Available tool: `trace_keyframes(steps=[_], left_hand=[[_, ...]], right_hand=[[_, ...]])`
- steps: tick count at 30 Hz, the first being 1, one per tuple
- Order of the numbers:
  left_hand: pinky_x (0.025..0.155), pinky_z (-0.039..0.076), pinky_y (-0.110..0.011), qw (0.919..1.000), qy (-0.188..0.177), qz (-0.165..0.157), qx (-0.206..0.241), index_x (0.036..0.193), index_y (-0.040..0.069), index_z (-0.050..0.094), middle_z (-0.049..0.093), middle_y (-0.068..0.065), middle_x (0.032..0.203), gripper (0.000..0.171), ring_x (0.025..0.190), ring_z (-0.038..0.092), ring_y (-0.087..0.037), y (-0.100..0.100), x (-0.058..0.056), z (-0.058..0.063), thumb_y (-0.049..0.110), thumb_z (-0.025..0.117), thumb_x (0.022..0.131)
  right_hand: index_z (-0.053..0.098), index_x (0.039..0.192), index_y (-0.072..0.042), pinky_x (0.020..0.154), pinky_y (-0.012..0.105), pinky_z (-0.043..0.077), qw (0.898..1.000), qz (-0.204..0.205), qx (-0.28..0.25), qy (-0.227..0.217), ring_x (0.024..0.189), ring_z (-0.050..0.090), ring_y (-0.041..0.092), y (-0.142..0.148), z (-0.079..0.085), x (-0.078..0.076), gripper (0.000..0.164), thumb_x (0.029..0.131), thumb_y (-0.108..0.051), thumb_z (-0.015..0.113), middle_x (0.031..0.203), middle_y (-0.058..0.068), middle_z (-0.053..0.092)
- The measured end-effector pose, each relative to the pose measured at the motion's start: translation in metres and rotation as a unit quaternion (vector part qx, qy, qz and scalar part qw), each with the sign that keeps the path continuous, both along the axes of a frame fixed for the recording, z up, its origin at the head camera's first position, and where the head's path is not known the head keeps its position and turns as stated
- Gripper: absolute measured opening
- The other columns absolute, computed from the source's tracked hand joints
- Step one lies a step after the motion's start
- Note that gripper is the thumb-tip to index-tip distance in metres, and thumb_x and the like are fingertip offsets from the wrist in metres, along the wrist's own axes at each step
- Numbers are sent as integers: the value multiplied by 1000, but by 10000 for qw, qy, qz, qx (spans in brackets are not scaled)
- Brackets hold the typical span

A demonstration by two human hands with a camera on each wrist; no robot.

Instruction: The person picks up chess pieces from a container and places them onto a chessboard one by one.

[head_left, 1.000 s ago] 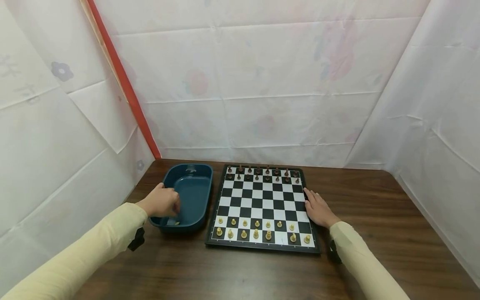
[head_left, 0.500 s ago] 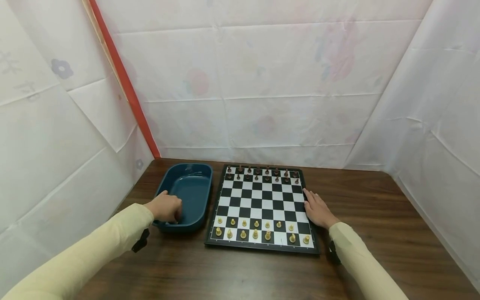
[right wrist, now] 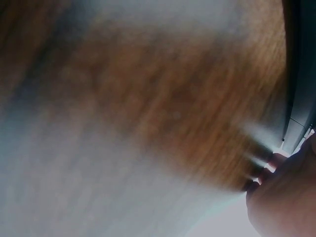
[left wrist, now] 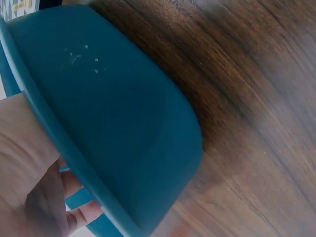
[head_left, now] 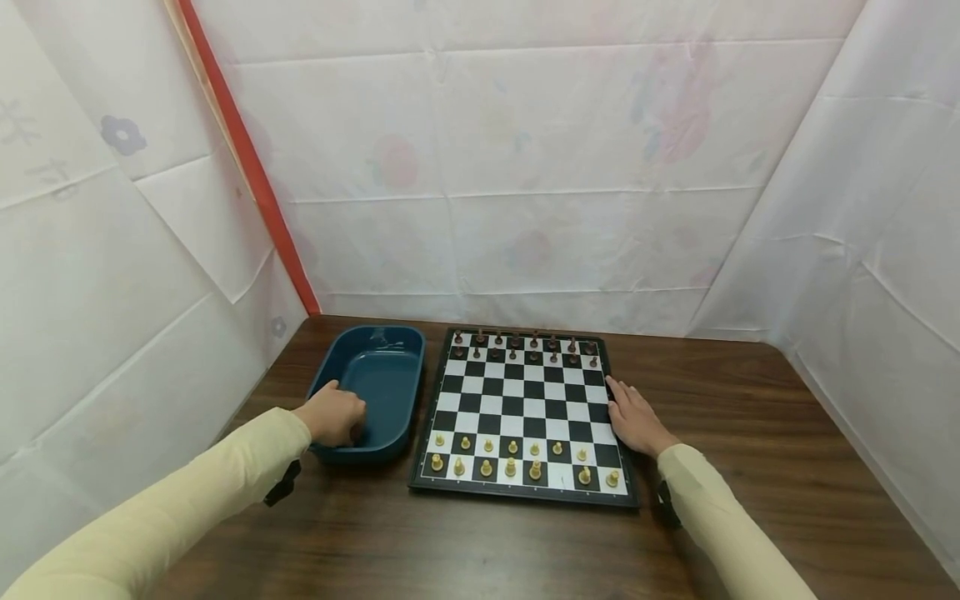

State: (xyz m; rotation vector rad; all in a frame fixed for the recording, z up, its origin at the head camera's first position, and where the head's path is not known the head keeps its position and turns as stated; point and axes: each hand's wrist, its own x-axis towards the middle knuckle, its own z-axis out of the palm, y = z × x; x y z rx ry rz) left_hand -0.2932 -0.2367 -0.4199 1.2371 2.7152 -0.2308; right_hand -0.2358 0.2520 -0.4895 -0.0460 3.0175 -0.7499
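My left hand (head_left: 334, 417) reaches over the near rim of a blue tray (head_left: 382, 367), its fingers down inside. In the left wrist view the tray's outer wall (left wrist: 118, 113) hides the fingertips, so whatever they touch does not show. To the right lies a chessboard (head_left: 513, 407). Yellow chess pieces (head_left: 511, 468) stand in two rows on its near side, with one bare square in the front row. Dark brown pieces (head_left: 534, 342) fill the far rows. My right hand (head_left: 637, 419) rests with extended fingers along the board's right edge.
Everything stands on a dark wood table (head_left: 480, 542). White patterned sheeting (head_left: 487, 167) rises behind it and on both sides, and a red strip (head_left: 247, 158) runs down the left corner.
My left hand has moved slightly right and nearer, lower into the tray. A small yellowish thing seen in the tray by the fingers is now hidden. The right hand has stayed put.
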Motion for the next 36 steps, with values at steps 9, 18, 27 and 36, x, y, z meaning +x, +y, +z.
trace_keyframes(steps=[9, 18, 27, 36], left_hand=[[64, 30, -36, 9999, -6, 88, -93, 57, 23, 57, 50, 13, 58, 29, 55, 45, -6, 4, 4, 1, 8, 76, 72], [64, 33, -38, 9992, -12, 270, -279, 60, 20, 57, 53, 9, 62, 24, 58, 47, -9, 3, 2, -1, 11, 71, 78], [68, 38, -43, 9991, -95, 283, -293, 59, 21, 57, 53, 10, 61, 26, 59, 48, -9, 4, 3, 3, 11, 73, 77], [75, 40, -52, 9996, -65, 269, -109, 61, 22, 61, 53, 12, 62, 22, 62, 52, -9, 3, -1, 14, 15, 79, 71]], right_hand=[[18, 148, 5, 109, 57, 11, 10000, 24, -19, 47, 138, 13, 48, 1, -1, -1, 52, 101, -16, 28, 148, 34, 19], [18, 148, 5, 109, 56, 10, 10000, 14, -32, 59, 138, 13, 47, 1, -2, -1, 53, 101, -16, 28, 148, 34, 19], [18, 148, 5, 110, 55, 9, 10000, -2, -21, 20, 139, 13, 47, 0, -2, -1, 53, 101, -16, 28, 148, 34, 19], [18, 148, 6, 109, 56, 10, 10000, 5, -23, 62, 138, 13, 47, -1, -2, 1, 53, 101, -15, 28, 148, 35, 19]])
